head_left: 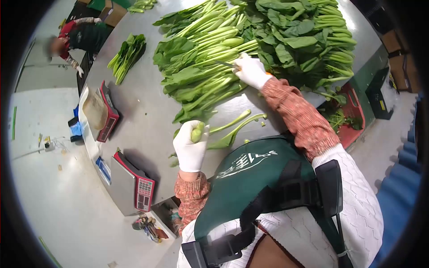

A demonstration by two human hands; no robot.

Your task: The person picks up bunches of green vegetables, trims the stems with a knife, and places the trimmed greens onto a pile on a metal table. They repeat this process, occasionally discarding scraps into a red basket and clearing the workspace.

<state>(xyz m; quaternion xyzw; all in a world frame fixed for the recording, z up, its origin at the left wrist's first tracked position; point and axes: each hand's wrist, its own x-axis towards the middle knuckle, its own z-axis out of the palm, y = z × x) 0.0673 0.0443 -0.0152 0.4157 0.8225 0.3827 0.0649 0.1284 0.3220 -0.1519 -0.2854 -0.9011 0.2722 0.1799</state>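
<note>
My left hand, in a white glove, is closed around green stalks whose thick ends show at the top of the fist. My right hand, also gloved, grips a knife whose thin blade points left over the leafy greens. Those greens lie in rows across the metal table, leaves and pale stems side by side. Between my body and the pile, a few loose stalks rest on the table near my left hand.
Two red scales stand along the left edge. A small bunch lies at the upper left. Beyond it, a person reaches down. A red crate with leaves is below the table's right edge.
</note>
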